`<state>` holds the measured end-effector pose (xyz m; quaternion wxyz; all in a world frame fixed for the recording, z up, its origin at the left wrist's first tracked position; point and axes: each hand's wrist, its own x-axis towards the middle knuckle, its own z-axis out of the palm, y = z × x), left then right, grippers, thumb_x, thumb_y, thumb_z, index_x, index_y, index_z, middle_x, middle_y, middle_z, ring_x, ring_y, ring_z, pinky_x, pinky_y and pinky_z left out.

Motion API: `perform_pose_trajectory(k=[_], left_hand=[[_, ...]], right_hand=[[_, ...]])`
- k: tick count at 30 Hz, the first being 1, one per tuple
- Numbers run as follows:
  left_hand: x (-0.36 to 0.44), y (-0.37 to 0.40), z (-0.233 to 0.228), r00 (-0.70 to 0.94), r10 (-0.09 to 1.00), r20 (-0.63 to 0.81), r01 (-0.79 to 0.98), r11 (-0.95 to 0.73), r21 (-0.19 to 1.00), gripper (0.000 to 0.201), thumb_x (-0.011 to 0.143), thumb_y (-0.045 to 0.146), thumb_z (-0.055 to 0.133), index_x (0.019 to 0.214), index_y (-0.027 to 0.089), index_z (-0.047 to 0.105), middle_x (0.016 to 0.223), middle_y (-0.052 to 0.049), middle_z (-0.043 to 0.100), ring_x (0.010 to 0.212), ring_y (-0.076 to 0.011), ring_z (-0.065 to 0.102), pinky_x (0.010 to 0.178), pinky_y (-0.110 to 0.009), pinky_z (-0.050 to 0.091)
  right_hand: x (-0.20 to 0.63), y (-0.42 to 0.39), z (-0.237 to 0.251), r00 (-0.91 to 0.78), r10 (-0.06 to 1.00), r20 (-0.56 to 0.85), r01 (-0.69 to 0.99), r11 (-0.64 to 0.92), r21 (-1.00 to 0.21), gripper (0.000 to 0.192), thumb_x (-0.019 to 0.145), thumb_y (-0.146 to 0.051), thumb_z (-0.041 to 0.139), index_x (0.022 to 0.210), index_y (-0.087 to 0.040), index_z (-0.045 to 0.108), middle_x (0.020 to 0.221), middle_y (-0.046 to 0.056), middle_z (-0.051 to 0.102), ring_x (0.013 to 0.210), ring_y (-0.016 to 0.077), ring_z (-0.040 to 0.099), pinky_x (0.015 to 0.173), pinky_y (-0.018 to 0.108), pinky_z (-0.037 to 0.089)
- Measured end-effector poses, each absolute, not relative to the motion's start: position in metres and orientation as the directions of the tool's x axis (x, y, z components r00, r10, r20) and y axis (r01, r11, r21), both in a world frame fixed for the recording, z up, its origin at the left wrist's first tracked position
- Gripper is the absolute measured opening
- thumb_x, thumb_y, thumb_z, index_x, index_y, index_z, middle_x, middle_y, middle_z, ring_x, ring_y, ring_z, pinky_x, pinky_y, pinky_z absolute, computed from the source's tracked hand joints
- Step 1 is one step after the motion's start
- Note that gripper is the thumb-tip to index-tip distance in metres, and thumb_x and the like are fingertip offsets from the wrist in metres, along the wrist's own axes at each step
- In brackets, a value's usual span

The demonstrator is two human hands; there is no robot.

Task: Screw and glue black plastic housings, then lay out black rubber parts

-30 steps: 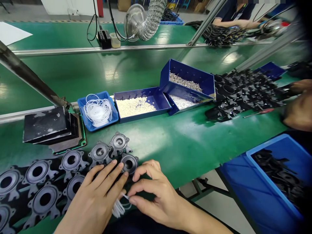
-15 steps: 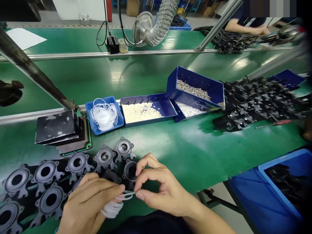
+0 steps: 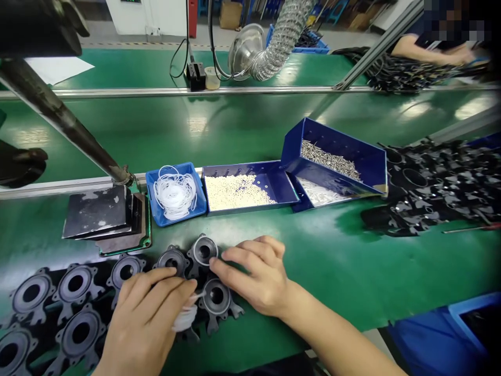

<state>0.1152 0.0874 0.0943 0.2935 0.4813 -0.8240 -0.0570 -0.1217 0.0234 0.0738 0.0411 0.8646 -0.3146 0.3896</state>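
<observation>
My left hand [image 3: 146,313] is closed on a bundle of white rubber rings [image 3: 185,317], over the rows of dark metal housings. My right hand [image 3: 254,271] reaches over the back housing [image 3: 204,251] of the right end, a fingertip touching its rim. Its fingers are apart, and nothing shows held between them. A thin white ring appears to lie around that housing's round opening. Just below sits another round housing [image 3: 216,296] with a dark centre hole. Part of the housing [image 3: 172,259] beside my left fingertips is covered by that hand.
Behind the housings stand a small blue tray [image 3: 151,206] of white rings, a blue bin [image 3: 287,194] of small cream rings and a tilted bin [image 3: 293,143] of screws. Black parts [image 3: 430,183] are heaped at right. A heavy stand base [image 3: 96,209] is at left. Across the bench, a co-worker's arm shows.
My right hand has left the rings in my left hand and moved up to the back housing, its fingers spreading. A white ring now appears on that housing. The view has shifted slightly.
</observation>
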Motion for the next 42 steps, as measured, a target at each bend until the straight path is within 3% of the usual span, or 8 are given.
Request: perform_pose_trajectory(k=[2, 6, 11, 19, 31, 38, 42], left_hand=[[0.106, 0.083, 0.092, -0.334, -0.833, 0.440, -0.775, 0.509, 0.374, 0.031, 0.104, 0.010, 0.046, 0.110, 0.023, 0.074, 0.105, 0.001, 0.078, 0.108, -0.0211, 0.063, 0.094, -0.037, 0.040], [0.099, 0.081, 0.088, -0.383, -0.824, 0.417, -0.792, 0.526, 0.311, 0.029, 0.107, 0.020, 0.047, 0.116, 0.021, 0.074, 0.119, 0.000, 0.077, 0.114, -0.0231, 0.064, 0.094, -0.040, 0.038], [0.101, 0.081, 0.086, -0.391, -0.858, 0.334, -0.821, 0.489, 0.294, 0.032, 0.109, 0.026, 0.044, 0.125, 0.023, 0.072, 0.133, 0.002, 0.072, 0.122, -0.0261, 0.062, 0.096, -0.042, 0.036], [0.101, 0.078, 0.084, -0.446, -0.835, 0.322, -0.825, 0.523, 0.214, 0.036, 0.109, 0.020, 0.040, 0.126, 0.018, 0.072, 0.134, -0.003, 0.071, 0.124, -0.0291, 0.062, 0.098, -0.044, 0.036], [0.100, 0.084, 0.077, -0.424, -0.856, 0.296, -0.814, 0.503, 0.288, 0.038, 0.109, 0.020, 0.038, 0.131, 0.020, 0.069, 0.141, -0.002, 0.067, 0.132, -0.0280, 0.058, 0.106, -0.043, 0.033], [0.102, 0.087, 0.075, -0.434, -0.859, 0.271, -0.813, 0.503, 0.292, 0.040, 0.107, 0.017, 0.037, 0.133, 0.020, 0.067, 0.144, -0.002, 0.064, 0.134, -0.0270, 0.056, 0.110, -0.043, 0.031], [0.103, 0.086, 0.074, -0.431, -0.863, 0.266, -0.815, 0.498, 0.297, 0.043, 0.106, 0.016, 0.034, 0.131, 0.021, 0.069, 0.144, -0.001, 0.064, 0.135, -0.0257, 0.056, 0.112, -0.042, 0.030]], right_hand=[[-0.121, 0.019, 0.069, 0.574, -0.478, 0.664, -0.539, -0.832, -0.132, 0.020, 0.096, -0.014, 0.058, 0.100, -0.022, 0.077, 0.093, 0.001, 0.074, 0.092, 0.0178, 0.053, 0.080, 0.036, 0.037], [-0.124, 0.016, 0.064, 0.586, -0.521, 0.621, -0.556, -0.816, -0.160, 0.028, 0.098, -0.014, 0.051, 0.100, -0.024, 0.077, 0.097, 0.001, 0.074, 0.094, 0.0181, 0.054, 0.082, 0.036, 0.036], [-0.130, 0.016, 0.066, 0.549, -0.571, 0.610, -0.593, -0.781, -0.197, 0.012, 0.095, -0.028, 0.070, 0.105, -0.025, 0.076, 0.097, 0.000, 0.074, 0.095, 0.0184, 0.053, 0.083, 0.036, 0.035], [-0.131, 0.022, 0.065, 0.569, -0.607, 0.555, -0.592, -0.771, -0.237, 0.022, 0.094, -0.040, 0.073, 0.107, -0.024, 0.077, 0.097, 0.001, 0.071, 0.096, 0.0188, 0.054, 0.086, 0.037, 0.035], [-0.133, 0.022, 0.063, 0.604, -0.550, 0.577, -0.527, -0.818, -0.229, 0.040, 0.101, -0.056, 0.056, 0.104, -0.024, 0.078, 0.096, 0.002, 0.073, 0.096, 0.0198, 0.051, 0.087, 0.038, 0.034], [-0.139, 0.016, 0.065, 0.556, -0.626, 0.547, -0.622, -0.750, -0.226, 0.040, 0.102, -0.056, 0.053, 0.103, -0.025, 0.078, 0.097, 0.005, 0.071, 0.096, 0.0203, 0.053, 0.089, 0.038, 0.034], [-0.134, 0.014, 0.060, 0.556, -0.669, 0.493, -0.657, -0.717, -0.232, 0.056, 0.102, -0.065, 0.044, 0.115, -0.022, 0.077, 0.103, 0.008, 0.068, 0.097, 0.0216, 0.052, 0.090, 0.039, 0.034]])
